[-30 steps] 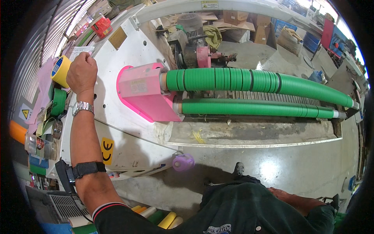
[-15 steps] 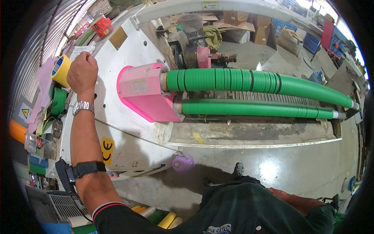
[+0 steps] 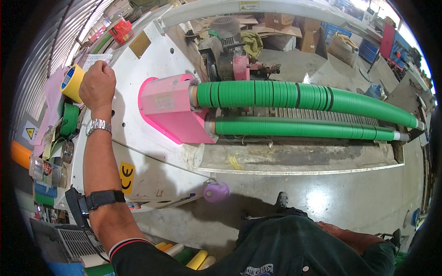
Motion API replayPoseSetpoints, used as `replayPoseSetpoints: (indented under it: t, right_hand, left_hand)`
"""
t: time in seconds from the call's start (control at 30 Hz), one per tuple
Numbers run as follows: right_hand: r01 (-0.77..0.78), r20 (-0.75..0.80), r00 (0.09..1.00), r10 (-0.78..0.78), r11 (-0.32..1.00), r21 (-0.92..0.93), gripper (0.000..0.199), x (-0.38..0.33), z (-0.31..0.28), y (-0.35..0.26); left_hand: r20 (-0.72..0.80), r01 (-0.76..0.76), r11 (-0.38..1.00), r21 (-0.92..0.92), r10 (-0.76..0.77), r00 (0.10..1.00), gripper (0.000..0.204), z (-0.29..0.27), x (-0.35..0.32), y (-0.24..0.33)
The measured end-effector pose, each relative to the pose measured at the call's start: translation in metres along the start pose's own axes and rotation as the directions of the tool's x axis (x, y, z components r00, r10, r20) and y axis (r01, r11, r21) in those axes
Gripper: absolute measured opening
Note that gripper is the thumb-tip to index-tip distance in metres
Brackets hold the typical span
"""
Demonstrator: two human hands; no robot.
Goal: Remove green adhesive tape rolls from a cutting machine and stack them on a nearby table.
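Observation:
My left hand (image 3: pixel 97 85) is over the white machine housing (image 3: pixel 159 55), its fingers curled closed. Whatever they hold, if anything, is hidden beneath the hand. Just left of it stands a wide yellow tape roll (image 3: pixel 72 83), and a printed paper sheet (image 3: pixel 97 58) lies beyond the knuckles. A green tape roll (image 3: pixel 70 119) sits nearer to me, left of my wrist. My right hand (image 3: pixel 328 228) is low at my side, partly covered by my dark shirt, with its fingers not clearly visible. Two long shafts carry green tape rolls, an upper row (image 3: pixel 271 95) and a lower row (image 3: pixel 294 127).
A pink guard (image 3: pixel 172 110) covers the shafts' left ends. Below them runs a metal ledge (image 3: pixel 299 158). A purple round object (image 3: pixel 216 192) hangs at the housing's near edge. A clear jar (image 3: pixel 48 172) and a red container (image 3: pixel 121 31) stand left. Cardboard boxes (image 3: pixel 278 20) are behind.

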State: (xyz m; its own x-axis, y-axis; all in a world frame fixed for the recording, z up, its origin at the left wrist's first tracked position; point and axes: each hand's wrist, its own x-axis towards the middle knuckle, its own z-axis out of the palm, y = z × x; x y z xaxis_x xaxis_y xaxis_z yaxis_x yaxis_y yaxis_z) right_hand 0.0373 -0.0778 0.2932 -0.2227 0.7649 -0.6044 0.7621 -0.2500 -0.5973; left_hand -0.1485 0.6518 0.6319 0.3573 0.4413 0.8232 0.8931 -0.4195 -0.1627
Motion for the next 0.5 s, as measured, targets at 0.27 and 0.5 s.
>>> replayPoseSetpoints:
  t: [0.27,0.5]
  right_hand:
    - [0.027,0.003,1.000,-0.027,0.999,-0.043,0.073,-0.001,0.000,0.002]
    - [-0.044,0.012,0.999,0.043,0.993,0.112,0.073,-0.002,-0.017,-0.013]
  left_hand:
    - [-0.004,-0.013,1.000,0.009,0.013,1.000,0.022,0.002,0.000,-0.001]
    - [-0.048,-0.035,0.999,0.023,0.037,0.998,0.020,0.004,0.000,-0.003]
